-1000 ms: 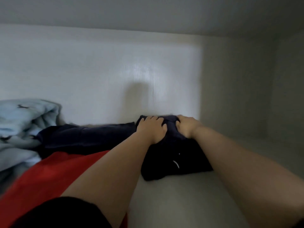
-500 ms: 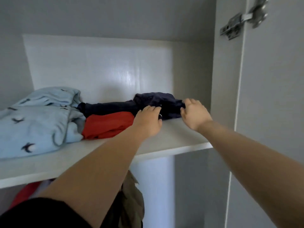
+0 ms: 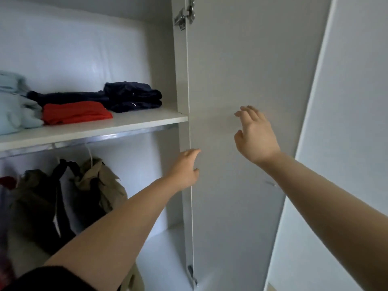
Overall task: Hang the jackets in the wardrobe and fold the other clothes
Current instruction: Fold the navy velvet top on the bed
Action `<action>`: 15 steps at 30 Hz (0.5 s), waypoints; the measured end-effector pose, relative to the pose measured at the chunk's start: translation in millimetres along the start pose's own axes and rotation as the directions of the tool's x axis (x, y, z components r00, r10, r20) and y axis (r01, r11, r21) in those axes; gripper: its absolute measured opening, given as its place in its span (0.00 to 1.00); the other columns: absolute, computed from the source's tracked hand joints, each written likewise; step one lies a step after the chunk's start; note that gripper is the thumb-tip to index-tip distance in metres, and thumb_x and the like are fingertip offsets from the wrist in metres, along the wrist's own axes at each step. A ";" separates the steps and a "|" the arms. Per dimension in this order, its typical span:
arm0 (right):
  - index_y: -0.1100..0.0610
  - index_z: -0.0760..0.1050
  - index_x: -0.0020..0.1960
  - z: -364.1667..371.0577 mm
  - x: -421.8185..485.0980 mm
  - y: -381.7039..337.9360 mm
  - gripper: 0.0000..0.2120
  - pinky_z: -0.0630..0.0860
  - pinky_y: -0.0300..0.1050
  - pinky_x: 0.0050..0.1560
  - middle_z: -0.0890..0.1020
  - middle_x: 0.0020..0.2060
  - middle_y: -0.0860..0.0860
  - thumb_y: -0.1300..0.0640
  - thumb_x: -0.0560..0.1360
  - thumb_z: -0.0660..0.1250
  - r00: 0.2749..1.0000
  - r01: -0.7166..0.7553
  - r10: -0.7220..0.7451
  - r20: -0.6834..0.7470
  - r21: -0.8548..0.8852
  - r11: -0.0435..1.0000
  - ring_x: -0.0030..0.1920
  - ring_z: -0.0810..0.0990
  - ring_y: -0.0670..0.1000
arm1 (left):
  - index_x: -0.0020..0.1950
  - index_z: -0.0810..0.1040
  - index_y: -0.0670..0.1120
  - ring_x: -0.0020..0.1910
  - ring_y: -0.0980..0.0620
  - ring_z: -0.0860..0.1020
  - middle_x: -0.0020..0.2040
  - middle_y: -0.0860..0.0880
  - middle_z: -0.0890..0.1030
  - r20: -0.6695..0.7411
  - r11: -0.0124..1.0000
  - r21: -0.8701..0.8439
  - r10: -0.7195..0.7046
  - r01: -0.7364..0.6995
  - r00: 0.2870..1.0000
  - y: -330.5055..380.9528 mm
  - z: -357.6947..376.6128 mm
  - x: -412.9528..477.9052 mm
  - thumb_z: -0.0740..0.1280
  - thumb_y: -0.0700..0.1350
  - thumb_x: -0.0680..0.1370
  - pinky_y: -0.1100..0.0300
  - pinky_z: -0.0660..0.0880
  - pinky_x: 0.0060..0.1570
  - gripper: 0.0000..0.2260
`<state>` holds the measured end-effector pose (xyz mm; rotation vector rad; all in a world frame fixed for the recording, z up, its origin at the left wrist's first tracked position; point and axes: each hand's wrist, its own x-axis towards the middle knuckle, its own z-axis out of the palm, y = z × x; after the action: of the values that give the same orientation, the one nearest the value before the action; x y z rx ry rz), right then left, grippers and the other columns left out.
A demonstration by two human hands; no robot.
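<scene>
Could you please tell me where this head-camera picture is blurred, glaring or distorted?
Head view: right hand fingertips smeared by motion; left hand a little soft; soft glare on the back panel above the navy folded clothes; hanging jackets dim and soft; open door edges lean from wide-angle distortion.

my shelf [image 3: 134, 124]: smooth matt white board | door [image 3: 241, 80]: matt grey laminate | hinge [image 3: 184, 15] at 12 o'clock: shiny metal | rail [image 3: 117, 136]: glossy metal | folded clothes [image 3: 132, 96]: soft matt cloth
</scene>
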<state>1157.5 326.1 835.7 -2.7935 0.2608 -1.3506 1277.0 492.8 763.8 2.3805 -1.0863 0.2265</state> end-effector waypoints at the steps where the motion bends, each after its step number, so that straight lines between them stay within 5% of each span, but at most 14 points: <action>1: 0.70 0.72 0.63 -11.5 -14.0 12.7 0.23 0.62 0.52 0.70 0.72 0.65 0.65 0.70 0.68 0.60 1.000 0.000 0.000 0.016 0.004 1.000 0.70 0.65 0.63 | 0.77 0.57 0.48 0.74 0.50 0.59 0.77 0.49 0.59 0.034 0.999 -0.043 -0.016 0.017 0.999 13.1 15.6 -8.1 0.63 0.42 0.78 0.61 0.59 0.66 0.28; 5: 0.72 0.74 0.58 -47.9 -70.6 59.7 0.24 0.65 0.62 0.68 0.69 0.66 0.69 0.73 0.62 0.58 0.985 0.170 -0.169 0.038 -0.033 0.985 0.68 0.66 0.69 | 0.78 0.49 0.48 0.75 0.52 0.56 0.78 0.50 0.54 0.176 0.968 -0.247 -0.004 0.048 0.984 70.5 80.9 -36.4 0.72 0.48 0.73 0.61 0.55 0.71 0.41; 8: 0.68 0.67 0.68 -61.0 -103.2 93.7 0.32 0.62 0.53 0.71 0.66 0.70 0.63 0.72 0.63 0.55 0.998 0.027 -0.018 -0.055 0.152 0.988 0.70 0.66 0.62 | 0.78 0.42 0.48 0.77 0.53 0.49 0.79 0.51 0.47 0.261 0.950 -0.306 0.016 0.067 0.965 119.5 132.3 -52.8 0.76 0.53 0.69 0.63 0.49 0.70 0.52; 10: 0.59 0.63 0.71 -65.7 -113.6 104.6 0.29 0.64 0.35 0.66 0.72 0.65 0.51 0.73 0.71 0.55 0.967 -0.249 0.173 0.187 0.547 0.799 0.64 0.71 0.50 | 0.78 0.37 0.48 0.77 0.52 0.43 0.78 0.50 0.39 0.290 0.936 -0.327 -0.031 0.130 0.956 152.2 161.8 -56.7 0.76 0.56 0.68 0.58 0.47 0.73 0.55; 12: 0.60 0.73 0.58 -67.0 -108.7 108.2 0.16 0.71 0.40 0.57 0.79 0.49 0.52 0.71 0.74 0.54 0.837 -0.542 0.199 0.510 0.722 0.430 0.48 0.77 0.49 | 0.77 0.36 0.47 0.77 0.50 0.42 0.78 0.48 0.38 0.232 0.881 -0.406 -0.157 0.242 0.960 178.3 179.5 -58.7 0.74 0.56 0.70 0.53 0.47 0.75 0.54; 15: 0.61 0.80 0.53 -75.1 -102.5 105.7 0.18 0.71 0.44 0.64 0.85 0.50 0.53 0.64 0.74 0.53 0.785 -0.607 0.136 0.605 0.705 0.368 0.52 0.82 0.49 | 0.78 0.39 0.45 0.77 0.47 0.51 0.79 0.48 0.46 0.043 0.837 -0.426 -0.361 0.344 0.931 199.9 194.4 -66.2 0.72 0.54 0.73 0.52 0.56 0.74 0.48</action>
<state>1021.8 242.2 792.7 -1.8284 0.1189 -0.4128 1073.1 326.6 650.2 2.1086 -0.5789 -0.0916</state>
